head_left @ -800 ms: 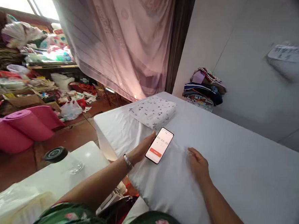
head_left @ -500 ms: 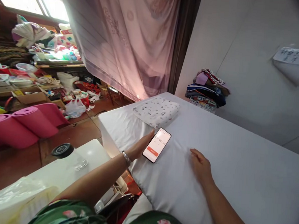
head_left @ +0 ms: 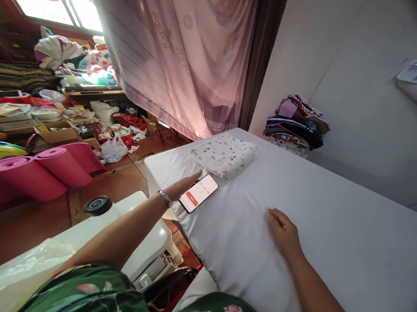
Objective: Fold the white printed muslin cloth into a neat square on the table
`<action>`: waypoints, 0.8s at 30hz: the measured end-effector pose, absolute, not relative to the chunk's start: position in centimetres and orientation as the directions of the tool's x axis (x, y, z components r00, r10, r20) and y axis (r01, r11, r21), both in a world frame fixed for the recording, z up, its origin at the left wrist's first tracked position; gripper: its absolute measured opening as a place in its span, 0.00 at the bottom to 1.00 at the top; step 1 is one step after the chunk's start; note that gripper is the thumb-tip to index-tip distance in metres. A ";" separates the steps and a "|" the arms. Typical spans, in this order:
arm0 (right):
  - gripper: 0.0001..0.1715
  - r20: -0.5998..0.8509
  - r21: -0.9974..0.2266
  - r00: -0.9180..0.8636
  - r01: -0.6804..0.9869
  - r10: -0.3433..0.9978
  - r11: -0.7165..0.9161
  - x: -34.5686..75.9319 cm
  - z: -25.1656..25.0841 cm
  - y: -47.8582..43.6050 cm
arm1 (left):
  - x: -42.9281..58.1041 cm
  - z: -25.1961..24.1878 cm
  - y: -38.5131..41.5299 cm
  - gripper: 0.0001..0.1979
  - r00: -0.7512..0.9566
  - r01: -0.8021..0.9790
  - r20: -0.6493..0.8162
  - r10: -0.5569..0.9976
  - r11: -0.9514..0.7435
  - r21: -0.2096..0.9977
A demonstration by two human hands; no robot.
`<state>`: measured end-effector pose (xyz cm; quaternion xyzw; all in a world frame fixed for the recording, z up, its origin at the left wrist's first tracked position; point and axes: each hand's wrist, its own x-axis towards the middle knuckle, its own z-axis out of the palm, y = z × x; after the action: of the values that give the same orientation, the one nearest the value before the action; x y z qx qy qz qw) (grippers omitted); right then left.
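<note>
My left hand [head_left: 182, 187] grips a smartphone [head_left: 198, 194] by its left edge, the thumb along its side. The lit screen shows a row of zeros like a stopwatch and an orange button. The phone is held tilted above the near left edge of a white-covered table [head_left: 319, 200]. Just beyond it lies a folded white cloth [head_left: 224, 154] with a small dark print. My right hand [head_left: 285, 233] is at the middle of the white cover, its fingers curled loosely in and nothing visible in them. A metal band is around my left wrist.
On the left, a white stool-like surface [head_left: 120, 216] bears a black-lidded jar [head_left: 98, 206] and a plastic bag [head_left: 28, 262]. Pink rolled mats [head_left: 34, 173] lie on the floor. A clothes stack [head_left: 297, 124] stands by the wall; a pink curtain [head_left: 186, 56] hangs behind.
My left hand has moved the phone left and slightly away, off toward the table's left edge. My right hand has barely moved. The view has turned slightly left.
</note>
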<state>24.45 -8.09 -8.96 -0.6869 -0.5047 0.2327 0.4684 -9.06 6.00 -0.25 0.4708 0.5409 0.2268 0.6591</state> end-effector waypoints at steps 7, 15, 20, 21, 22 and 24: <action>0.19 0.215 -0.826 0.329 0.564 0.920 -0.009 24.6 -9.0 -8.1 | -8.5 -1.0 6.9 0.35 0.191 0.349 -0.471 0.861 0.389 0.853; 0.17 0.239 -0.808 0.303 0.589 0.923 0.016 24.5 -9.1 -8.1 | -9.3 -0.6 8.2 0.39 0.127 0.670 -0.374 0.919 0.199 0.715; 0.18 0.230 -0.796 0.290 0.605 0.929 0.008 24.5 -9.0 -8.1 | -9.4 -0.5 8.3 0.39 0.088 0.762 -0.341 0.936 0.157 0.628; 0.18 0.232 -0.794 0.287 0.608 0.929 0.011 24.5 -8.9 -8.1 | -9.3 -0.4 8.3 0.39 0.078 0.769 -0.332 0.940 0.155 0.621; 0.18 0.237 -0.792 0.284 0.610 0.929 0.015 24.5 -8.9 -8.1 | -9.2 -0.4 8.2 0.39 0.066 0.773 -0.321 0.945 0.155 0.615; 0.18 0.246 -0.790 0.278 0.612 0.928 0.026 24.4 -8.8 -8.1 | -9.1 -0.4 8.0 0.39 0.042 0.777 -0.296 0.954 0.155 0.610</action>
<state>24.41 -8.05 -8.75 -0.6732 -0.5721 0.1834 0.4312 -9.13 7.99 -0.41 0.6369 0.6795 0.1305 0.3400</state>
